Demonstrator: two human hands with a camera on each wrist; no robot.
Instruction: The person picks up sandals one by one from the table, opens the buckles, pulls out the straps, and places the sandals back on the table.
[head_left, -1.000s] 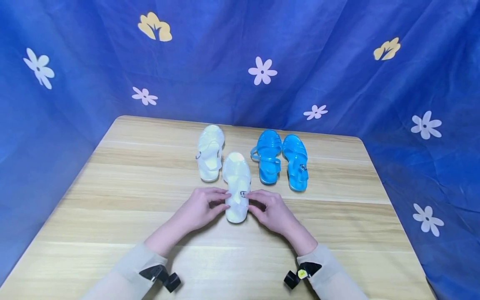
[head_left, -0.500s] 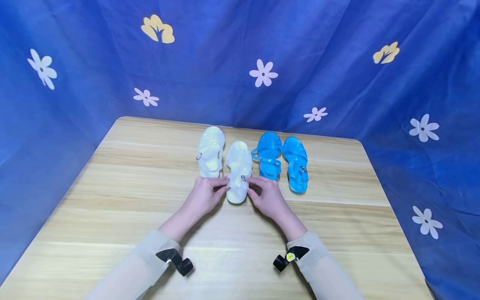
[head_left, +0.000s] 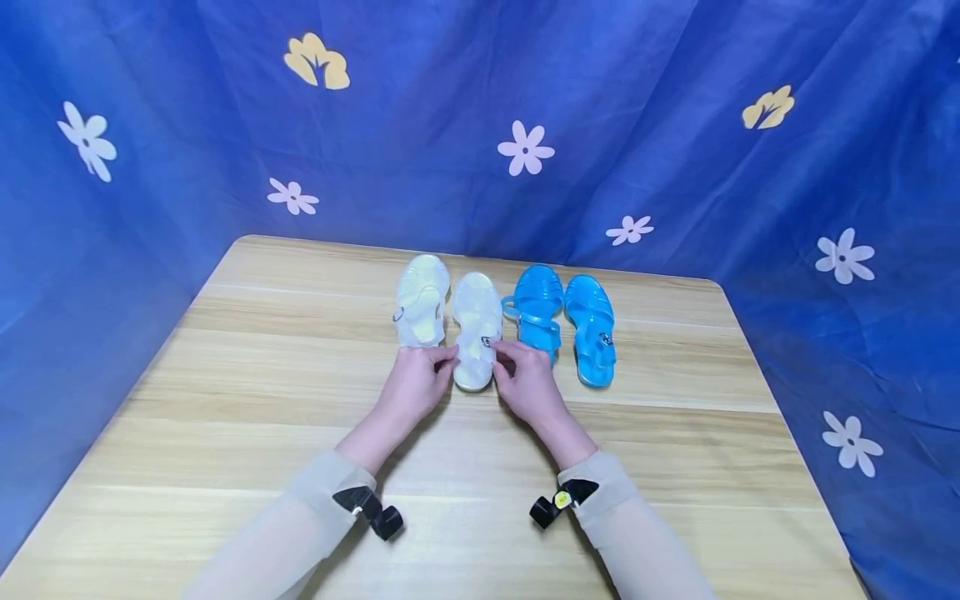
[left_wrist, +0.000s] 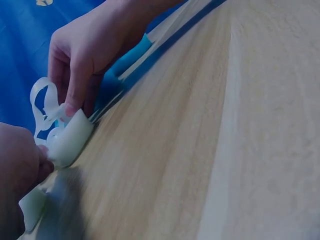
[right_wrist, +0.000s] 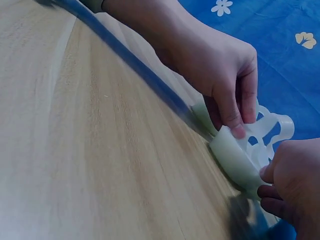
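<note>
A white jelly sandal (head_left: pixel 476 310) with a small buckle lies sole down, toe pointing away. My left hand (head_left: pixel 417 382) pinches its left edge near the heel, and my right hand (head_left: pixel 531 385) pinches the right edge by the buckle. The wrist views show thumb and fingers of both hands at the rim of the heel (left_wrist: pixel 75 140). Just left of it lies the other white sandal (head_left: pixel 422 300), its heel partly hidden behind my left hand. On the right stand two blue sandals, the nearer one (head_left: pixel 538 304) partly covered by my right hand and the farther one (head_left: pixel 592 329) beside it.
Under everything is a wood-grain table (head_left: pixel 247 400) with rounded far corners. A blue curtain (head_left: pixel 420 108) with white and yellow flowers hangs behind and at both sides. Black wrist cameras (head_left: pixel 386 522) are strapped over both sleeves.
Both hands have slid the white sandal away from me, up level with the row of other sandals. The grip has stayed the same, and the other sandals have not moved.
</note>
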